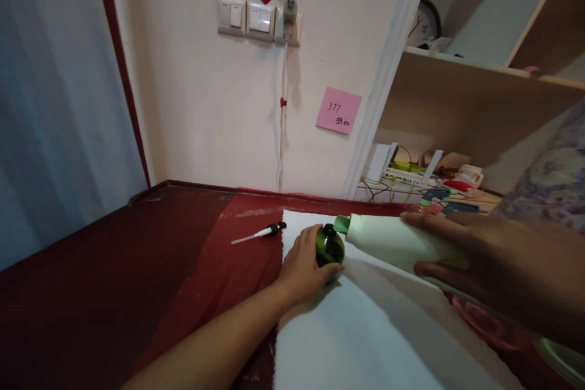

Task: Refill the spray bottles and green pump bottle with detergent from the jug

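My left hand [305,265] is wrapped round a dark green, glossy bottle [329,246], which stands on a white sheet [347,329] with its narrow neck uncapped. In my right hand [461,250] is a pale green bottle [388,239], tilted nearly level. Its green spout [342,223] points left, right at the mouth of the dark bottle; whether the two touch I cannot tell, nor can I make out any liquid. A pump head [273,228] with a white dip tube lies left of my left hand, on the red covering [247,262] at the sheet's edge.
Behind the table rises a wall with switches [260,20], a plugged-in cable [281,134] and a pink note [339,110]. Back right, a shelf unit [484,70] holds a white router [406,177] and a clock [424,23]. A blue curtain [59,91] hangs at left.
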